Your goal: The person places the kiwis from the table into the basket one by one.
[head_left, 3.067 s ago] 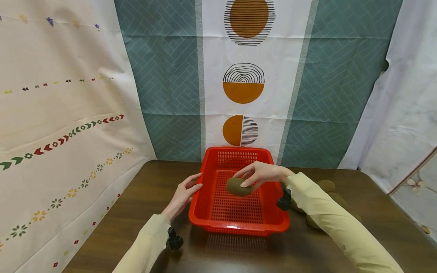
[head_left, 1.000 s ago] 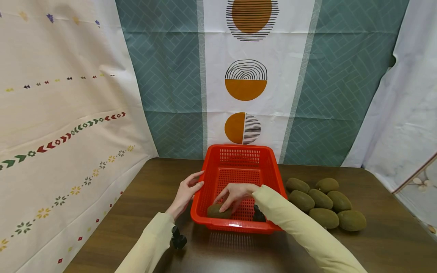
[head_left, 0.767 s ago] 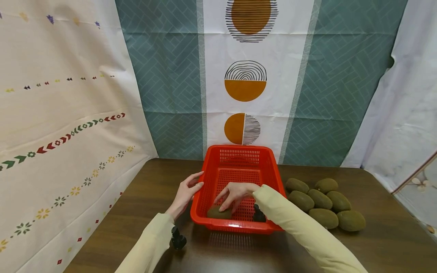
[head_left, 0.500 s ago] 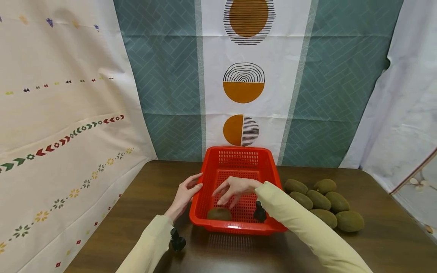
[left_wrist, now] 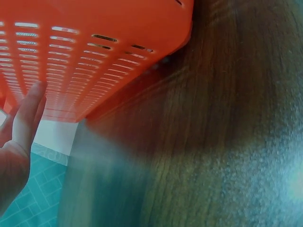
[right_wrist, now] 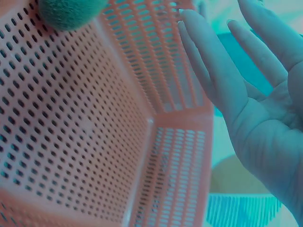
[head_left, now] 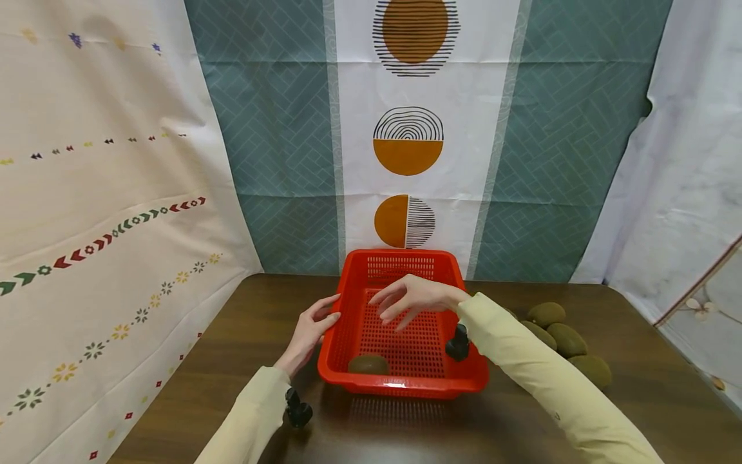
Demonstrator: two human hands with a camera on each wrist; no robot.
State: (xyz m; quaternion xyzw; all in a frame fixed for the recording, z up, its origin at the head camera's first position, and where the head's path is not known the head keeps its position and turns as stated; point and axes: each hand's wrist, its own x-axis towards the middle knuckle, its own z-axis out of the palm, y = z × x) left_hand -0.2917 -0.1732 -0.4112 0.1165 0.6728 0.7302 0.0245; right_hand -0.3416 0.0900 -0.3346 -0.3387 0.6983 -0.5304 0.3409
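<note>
One brown-green kiwi (head_left: 368, 364) lying loose on the perforated floor of the red basket (head_left: 400, 388), in the near left corner, close against the front wall. Seen again in the right wrist view as a fuzzy green shape (right_wrist: 71, 12) at the top edge, on the basket floor (right_wrist: 71, 142). Well apart from the fingers (head_left: 387, 303) of the right hand (head_left: 418, 298), which hovers above the middle of the basket, palm down, fingers spread and relaxed, pinching nothing. Same fingers (right_wrist: 213, 66) straight and apart in the wrist view, empty palm open toward the basket's far corner.

Left hand (head_left: 308, 332) outside the basket, resting against its left wall near the rim, fingers straight and together, thumb up by the rim. From the left wrist, one finger (left_wrist: 28, 116) flat against the slotted orange-red side (left_wrist: 94, 52).

Basket standing on a dark wooden bench (head_left: 249, 335), back edge near the patterned curtain. More kiwis (head_left: 565, 338) grouped on the bench just right of the basket, partly behind the right sleeve (head_left: 551, 386).
</note>
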